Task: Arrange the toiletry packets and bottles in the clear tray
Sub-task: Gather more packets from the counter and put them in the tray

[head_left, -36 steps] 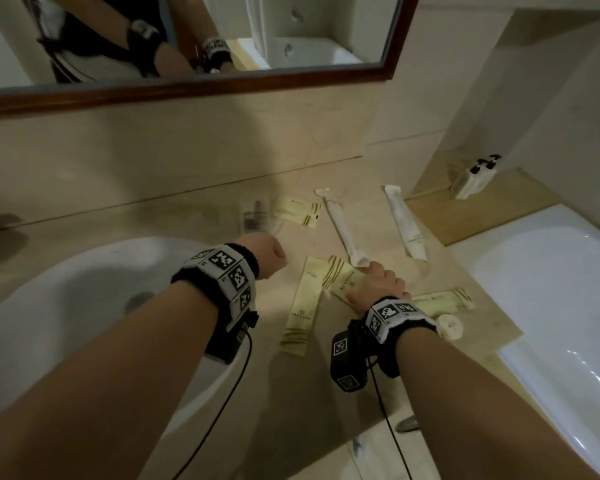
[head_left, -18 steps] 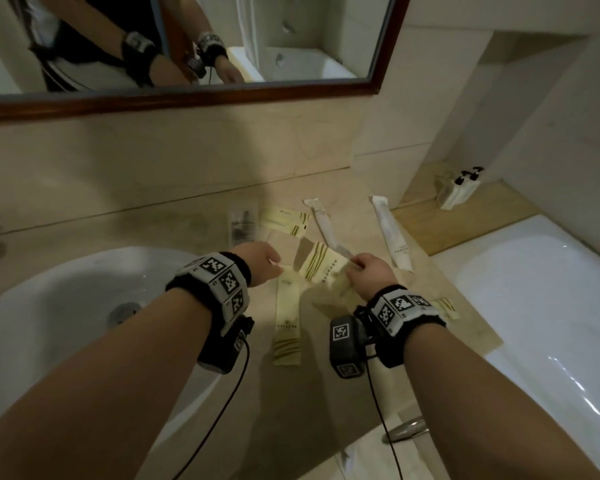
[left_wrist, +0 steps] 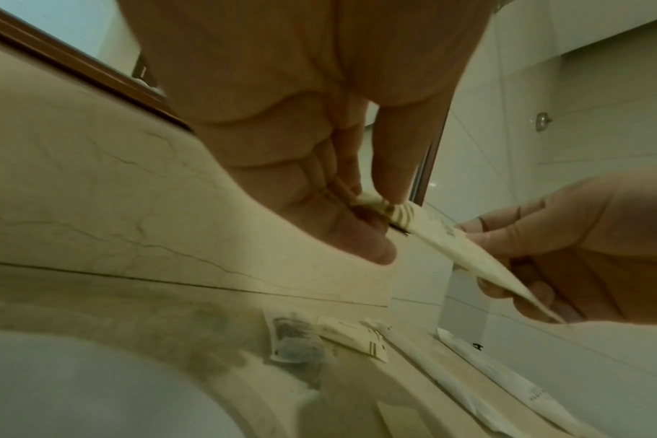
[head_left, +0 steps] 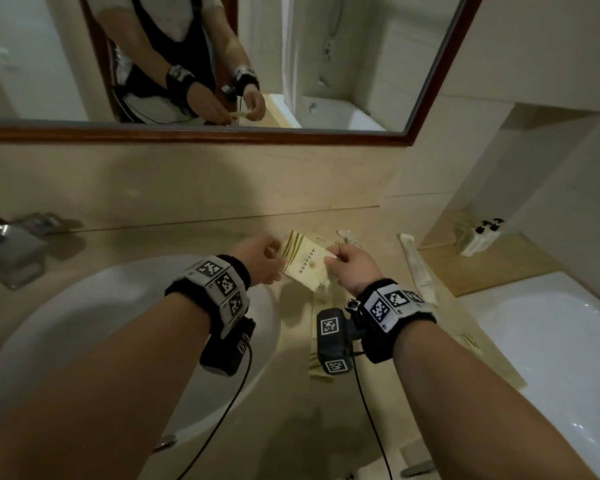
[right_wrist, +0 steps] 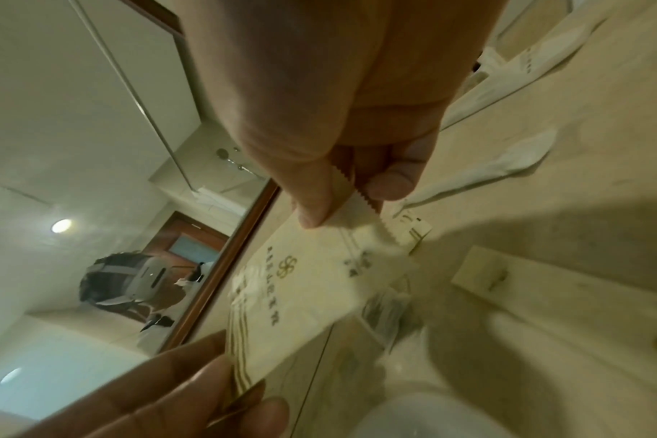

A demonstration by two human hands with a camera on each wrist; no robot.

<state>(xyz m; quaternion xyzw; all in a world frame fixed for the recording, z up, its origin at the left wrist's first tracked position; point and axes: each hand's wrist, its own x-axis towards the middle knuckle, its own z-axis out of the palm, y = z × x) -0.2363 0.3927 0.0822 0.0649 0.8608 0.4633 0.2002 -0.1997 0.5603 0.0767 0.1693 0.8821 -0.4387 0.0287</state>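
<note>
Two hands hold one flat cream paper packet with gold stripes and a gold emblem (head_left: 303,263) in the air above the beige marble table (head_left: 174,237), just past the rim of the white oval basin (head_left: 66,327). Your left hand (head_left: 258,259) pinches the striped end between thumb and fingers (left_wrist: 357,231). Your right hand (head_left: 352,268) pinches the opposite, serrated end (right_wrist: 351,201).

More packets lie loose on the table: a long white wrapped packet (head_left: 418,268) to the right, a cream one (head_left: 321,336) below your right wrist, and several small ones (left_wrist: 351,337) near the back wall. Two small white bottles with black caps (head_left: 478,235) stand on the wooden ledge (head_left: 492,271) beside the white bathtub (head_left: 551,341).

No view shows the clear tray plainly, so locate it before you move.

Risks, as judged from here:
- Pulling the ends apart may tear the paper at the serrated edge.
- Releasing one hand early may let the packet swing or drop into the basin.
- Sweeping your forearm low may scatter the loose packets.
</note>
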